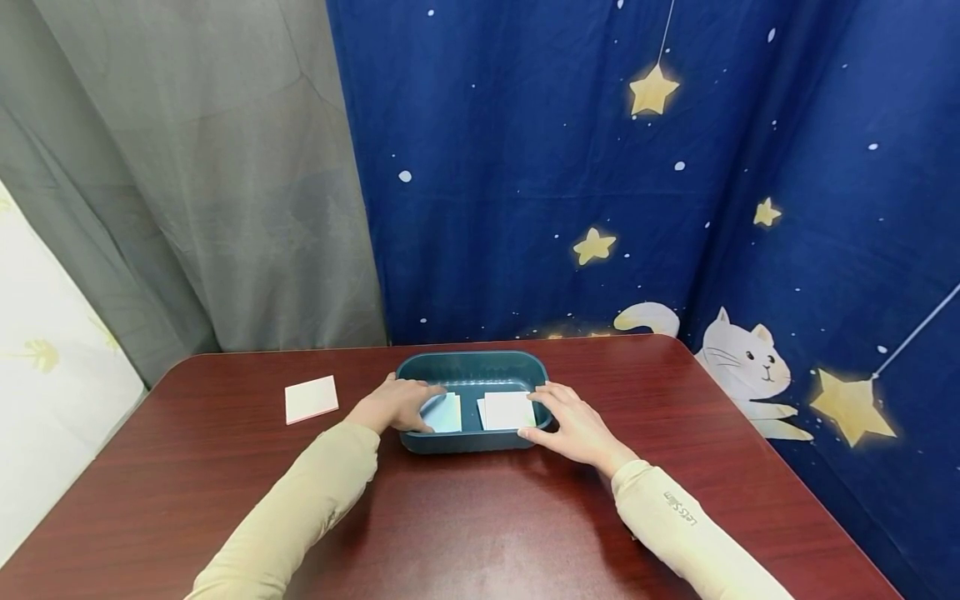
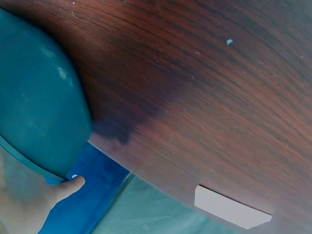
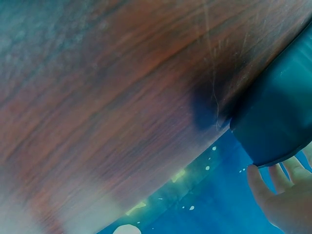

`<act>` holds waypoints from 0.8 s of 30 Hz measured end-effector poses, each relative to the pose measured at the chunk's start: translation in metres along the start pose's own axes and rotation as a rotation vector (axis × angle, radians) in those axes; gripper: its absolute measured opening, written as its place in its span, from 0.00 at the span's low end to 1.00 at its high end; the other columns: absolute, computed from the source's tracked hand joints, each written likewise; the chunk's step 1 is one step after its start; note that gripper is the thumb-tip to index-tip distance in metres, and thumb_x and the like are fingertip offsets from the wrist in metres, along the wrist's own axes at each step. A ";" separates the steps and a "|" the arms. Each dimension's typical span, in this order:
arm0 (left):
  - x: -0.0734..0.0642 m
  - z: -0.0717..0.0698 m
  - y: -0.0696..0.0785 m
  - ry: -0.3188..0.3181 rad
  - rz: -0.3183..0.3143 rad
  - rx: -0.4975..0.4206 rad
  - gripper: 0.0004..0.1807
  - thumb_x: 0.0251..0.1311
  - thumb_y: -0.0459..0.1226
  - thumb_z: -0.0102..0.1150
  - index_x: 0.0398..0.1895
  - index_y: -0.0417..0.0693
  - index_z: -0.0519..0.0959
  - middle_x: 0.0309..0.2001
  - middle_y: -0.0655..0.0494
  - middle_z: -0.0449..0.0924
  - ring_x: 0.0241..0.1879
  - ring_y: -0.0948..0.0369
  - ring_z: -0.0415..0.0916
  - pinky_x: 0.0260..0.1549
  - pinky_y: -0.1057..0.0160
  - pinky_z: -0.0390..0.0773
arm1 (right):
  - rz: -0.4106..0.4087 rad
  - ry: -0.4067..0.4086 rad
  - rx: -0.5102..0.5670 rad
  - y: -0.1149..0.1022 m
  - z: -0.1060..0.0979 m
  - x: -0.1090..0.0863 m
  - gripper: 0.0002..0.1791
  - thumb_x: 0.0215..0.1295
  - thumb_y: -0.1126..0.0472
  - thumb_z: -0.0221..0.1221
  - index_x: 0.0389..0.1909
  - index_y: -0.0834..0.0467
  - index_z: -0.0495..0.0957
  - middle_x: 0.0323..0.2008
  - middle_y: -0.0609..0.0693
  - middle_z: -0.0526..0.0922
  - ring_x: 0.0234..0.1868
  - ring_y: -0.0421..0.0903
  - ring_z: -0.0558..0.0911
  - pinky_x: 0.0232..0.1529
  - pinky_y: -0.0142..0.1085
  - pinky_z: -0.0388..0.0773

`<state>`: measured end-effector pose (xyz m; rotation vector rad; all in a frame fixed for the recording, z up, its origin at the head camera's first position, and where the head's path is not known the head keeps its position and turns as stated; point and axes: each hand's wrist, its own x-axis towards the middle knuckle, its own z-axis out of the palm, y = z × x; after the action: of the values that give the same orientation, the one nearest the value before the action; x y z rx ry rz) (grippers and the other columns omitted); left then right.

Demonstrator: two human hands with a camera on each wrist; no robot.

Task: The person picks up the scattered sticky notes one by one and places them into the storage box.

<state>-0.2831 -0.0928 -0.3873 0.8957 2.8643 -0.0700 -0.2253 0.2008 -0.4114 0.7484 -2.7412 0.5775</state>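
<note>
A teal oblong bin [image 1: 472,443] stands on the table with two small stacks of square note pads inside. My left hand [image 1: 397,402] reaches over its left end, with thumb and forefinger at opposite edges of the pale blue note pad [image 1: 444,414]. Over the right end comes my right hand [image 1: 573,425], its forefinger and thumb about the far and near edges of the white note pad [image 1: 508,411]. Both wrist views show the outer wall of the bin [image 2: 39,92] and fingers [image 3: 261,187] at its rim; the pads are hidden there.
Another white note pad [image 1: 311,398], pink at its near edge, lies on the table [image 1: 450,517] left of the bin. Behind the table's back edge hang a grey curtain [image 1: 247,183] and a blue one [image 1: 510,167] with stars.
</note>
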 end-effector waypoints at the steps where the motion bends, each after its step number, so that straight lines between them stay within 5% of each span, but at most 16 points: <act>1: 0.000 0.000 0.000 -0.001 -0.002 0.001 0.37 0.44 0.53 0.63 0.60 0.55 0.66 0.54 0.49 0.69 0.53 0.51 0.65 0.50 0.38 0.53 | -0.001 0.001 0.001 0.000 0.000 0.000 0.37 0.50 0.33 0.52 0.55 0.54 0.70 0.57 0.54 0.66 0.60 0.48 0.60 0.49 0.51 0.65; 24: 0.004 0.003 0.004 -0.040 -0.064 0.034 0.36 0.44 0.51 0.64 0.59 0.54 0.66 0.56 0.51 0.68 0.55 0.52 0.63 0.51 0.38 0.51 | 0.004 0.003 -0.007 0.001 0.001 0.000 0.36 0.50 0.34 0.53 0.55 0.53 0.71 0.57 0.53 0.66 0.59 0.47 0.61 0.49 0.50 0.66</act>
<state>-0.2841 -0.0875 -0.3905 0.7992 2.8630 -0.1421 -0.2262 0.2012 -0.4130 0.7401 -2.7407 0.5686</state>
